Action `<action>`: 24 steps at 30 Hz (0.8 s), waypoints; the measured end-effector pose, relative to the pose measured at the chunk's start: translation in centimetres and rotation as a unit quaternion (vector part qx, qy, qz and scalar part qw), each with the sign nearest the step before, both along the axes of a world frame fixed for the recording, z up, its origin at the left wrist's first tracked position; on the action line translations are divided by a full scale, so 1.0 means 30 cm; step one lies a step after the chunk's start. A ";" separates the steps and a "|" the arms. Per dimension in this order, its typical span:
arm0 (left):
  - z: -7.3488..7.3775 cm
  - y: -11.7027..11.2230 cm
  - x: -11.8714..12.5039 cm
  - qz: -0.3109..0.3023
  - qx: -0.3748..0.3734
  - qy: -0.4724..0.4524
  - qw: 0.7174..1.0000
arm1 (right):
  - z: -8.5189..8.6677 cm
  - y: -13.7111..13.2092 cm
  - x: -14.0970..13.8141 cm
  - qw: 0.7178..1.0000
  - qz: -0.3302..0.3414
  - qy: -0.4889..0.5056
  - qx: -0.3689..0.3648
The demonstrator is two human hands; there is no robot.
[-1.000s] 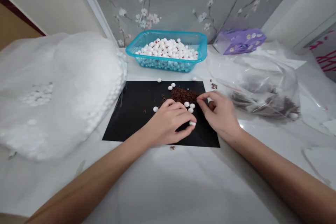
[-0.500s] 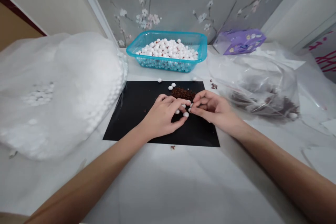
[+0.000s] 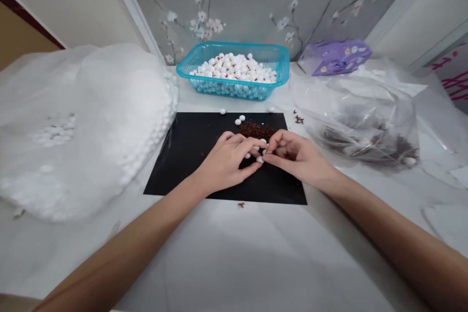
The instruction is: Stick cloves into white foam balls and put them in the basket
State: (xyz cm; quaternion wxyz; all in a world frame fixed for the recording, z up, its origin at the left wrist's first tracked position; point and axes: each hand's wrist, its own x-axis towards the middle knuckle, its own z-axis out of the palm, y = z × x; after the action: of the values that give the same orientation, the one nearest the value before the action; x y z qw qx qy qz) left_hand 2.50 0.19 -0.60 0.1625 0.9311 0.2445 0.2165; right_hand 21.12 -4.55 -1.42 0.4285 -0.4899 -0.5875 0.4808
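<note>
My left hand and my right hand meet in the middle of a black mat. Small white beads lie under and between my fingertips, partly hidden. The left fingers curve over them, spread apart, with no bead clearly held. My right thumb and fingertips curl together at the beads, and I cannot see whether one is pinched there. Just beyond my hands lies a heap of dark red-brown dried bits.
A teal plastic basket holds white beads flecked with red. A large clear bag of white beads lies left, and a clear bag with brown bits lies right. A purple packet stands behind it. Stray beads dot the mat.
My hands have drawn together over the beads since a second ago. The right hand moved left and curled its fingers. The beads now sit mostly under my fingers.
</note>
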 end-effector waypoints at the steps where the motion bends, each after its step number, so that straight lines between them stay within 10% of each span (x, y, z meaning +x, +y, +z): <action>1: 0.000 0.000 -0.001 0.000 -0.001 -0.001 1.000 | 0.000 -0.001 0.000 1.000 0.000 -0.003 0.000; 24: -0.002 0.005 0.002 0.003 -0.018 -0.004 1.000 | -0.004 0.002 -0.002 0.999 -0.018 -0.046 -0.014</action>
State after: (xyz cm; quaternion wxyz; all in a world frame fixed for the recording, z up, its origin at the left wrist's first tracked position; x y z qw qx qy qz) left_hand 2.56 0.34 -0.67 0.1798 0.9264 0.2500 0.2166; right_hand 21.06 -4.49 -1.56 0.4027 -0.5277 -0.5909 0.4585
